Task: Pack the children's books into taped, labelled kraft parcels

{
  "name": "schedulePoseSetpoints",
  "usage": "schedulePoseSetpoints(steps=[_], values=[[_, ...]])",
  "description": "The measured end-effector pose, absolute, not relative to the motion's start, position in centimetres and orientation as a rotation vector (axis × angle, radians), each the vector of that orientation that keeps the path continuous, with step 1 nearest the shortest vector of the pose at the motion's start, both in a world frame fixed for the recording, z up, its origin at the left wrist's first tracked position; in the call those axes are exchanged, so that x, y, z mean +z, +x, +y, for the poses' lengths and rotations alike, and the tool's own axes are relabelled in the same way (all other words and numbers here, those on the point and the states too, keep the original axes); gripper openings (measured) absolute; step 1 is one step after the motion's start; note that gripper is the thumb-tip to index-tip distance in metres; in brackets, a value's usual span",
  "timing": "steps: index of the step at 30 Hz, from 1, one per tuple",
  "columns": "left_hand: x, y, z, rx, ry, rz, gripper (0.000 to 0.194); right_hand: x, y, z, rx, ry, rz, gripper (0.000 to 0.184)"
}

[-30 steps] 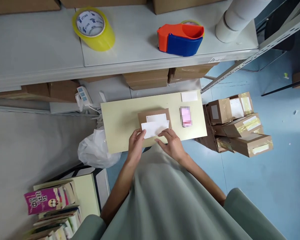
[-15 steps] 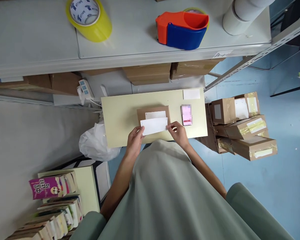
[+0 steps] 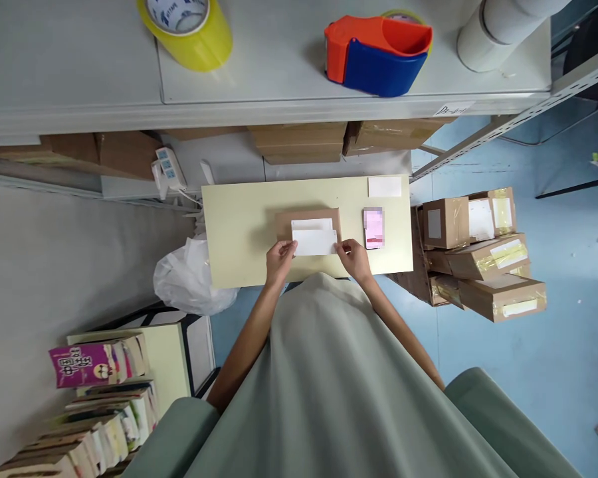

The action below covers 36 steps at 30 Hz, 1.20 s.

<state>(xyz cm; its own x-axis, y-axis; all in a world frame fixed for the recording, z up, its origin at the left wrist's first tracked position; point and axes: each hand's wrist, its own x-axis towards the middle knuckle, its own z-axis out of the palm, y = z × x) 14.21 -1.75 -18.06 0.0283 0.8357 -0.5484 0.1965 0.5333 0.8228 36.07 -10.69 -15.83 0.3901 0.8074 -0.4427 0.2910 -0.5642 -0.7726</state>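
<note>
A white paper label (image 3: pixel 315 243) is stretched between my two hands over the front part of a brown cardboard box (image 3: pixel 283 223). My left hand (image 3: pixel 280 260) pinches its left end, and my right hand (image 3: pixel 353 257) pinches its right end. Behind it, another white label (image 3: pixel 311 224) lies on the top of the box, its front part covered by the held one. Whether the held label touches the box I cannot tell. Right of the box, a phone (image 3: pixel 373 228) with a pink screen lies on the pale yellow table (image 3: pixel 239 219).
A white paper slip (image 3: pixel 385 186) lies at the table's back right. Several taped boxes (image 3: pixel 498 259) are stacked right of the table. A white plastic bag (image 3: pixel 192 279) hangs at the left. The shelf above bears yellow tape (image 3: pixel 199 43) and a tape dispenser (image 3: pixel 379 56).
Both hands have brought the label a little away from me and levelled it; it was tilted, hanging past the box's near edge. The camera view has shifted slightly.
</note>
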Motion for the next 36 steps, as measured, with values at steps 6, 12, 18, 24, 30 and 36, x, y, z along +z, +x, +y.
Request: schedulePoseSetpoints(steps=[6,12,18,24,30,36], values=[[-20.8,14.8,0.2,0.635,1.184,1.583,0.038,-18.1,35.7,-7.9,1.031,-2.165,-1.029,0.032],[-21.4,14.8,0.7,0.579,1.328,1.664,0.025,-18.7,35.2,-7.0,0.975,-2.290,-1.111,0.026],[-21.3,15.3,0.7,0.536,1.427,1.746,0.020,-18.6,34.9,-6.7,0.947,-2.363,-1.150,0.026],[-21.2,15.8,0.6,0.514,1.471,1.781,0.021,-18.5,34.7,-6.6,0.928,-2.406,-1.155,0.025],[-20.8,16.1,0.6,0.415,1.484,1.830,0.020,-18.2,34.6,-6.4,0.945,-2.432,-1.146,0.023],[-20.8,16.4,0.6,0.461,1.503,1.833,0.019,-18.1,34.5,-6.2,0.921,-2.455,-1.147,0.020]])
